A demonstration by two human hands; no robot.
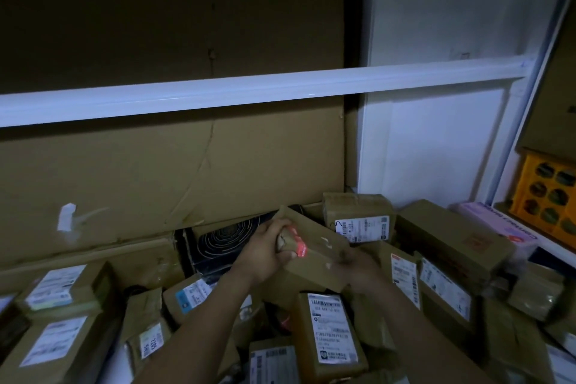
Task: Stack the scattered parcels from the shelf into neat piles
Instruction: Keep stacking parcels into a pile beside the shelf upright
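Both arms are stretched forward over the heap. The left hand [265, 251] is curled round the left end of one brown parcel [314, 243], right by a strip of red tape. The right hand [355, 266] is blurry, but it looks to be gripping the right end from below. So the parcel sits tilted between the two hands, up off the pile. Under and around the hands I count at least nine labelled boxes [330, 330]. One black box [224, 238] sits just beyond the left hand, and one yellow crate [548, 196] is well off to the right.
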